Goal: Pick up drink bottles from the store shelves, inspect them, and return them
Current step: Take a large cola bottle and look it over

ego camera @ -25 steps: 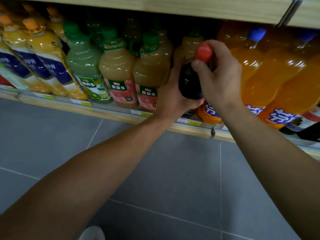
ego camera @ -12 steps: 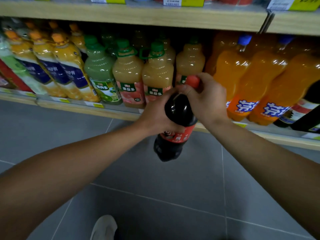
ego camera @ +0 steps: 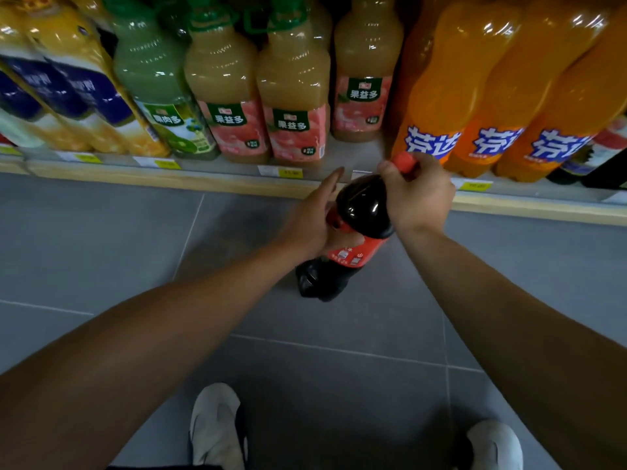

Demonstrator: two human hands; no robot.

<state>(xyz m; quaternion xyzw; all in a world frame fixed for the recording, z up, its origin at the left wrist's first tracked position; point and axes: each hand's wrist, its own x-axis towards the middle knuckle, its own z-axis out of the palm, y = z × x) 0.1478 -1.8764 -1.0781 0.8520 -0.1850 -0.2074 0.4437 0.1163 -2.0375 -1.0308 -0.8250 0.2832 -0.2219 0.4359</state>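
A large dark cola bottle (ego camera: 361, 212) with a red cap and red label hangs tilted over the floor, just in front of the shelf edge. My right hand (ego camera: 419, 195) grips its neck right below the cap. My left hand (ego camera: 314, 222) holds the body at the label, thumb across the front and index finger pointing up toward the shelf. The bottle's base points down and to the left. There is a gap on the shelf (ego camera: 363, 154) behind the cap, between the juice and the orange soda.
Peach juice bottles (ego camera: 291, 86) and a green one (ego camera: 152, 72) fill the shelf's left. Orange soda bottles (ego camera: 451, 83) stand on the right, dark bottles (ego camera: 597, 157) at the far right. Yellow price tags line the wooden shelf lip (ego camera: 169, 179). Grey tile floor and my white shoes (ego camera: 215, 425) lie below.
The cola bottle has come out of the shelf and down in front of it, held by both hands. The view has dropped toward the floor and my shoes.
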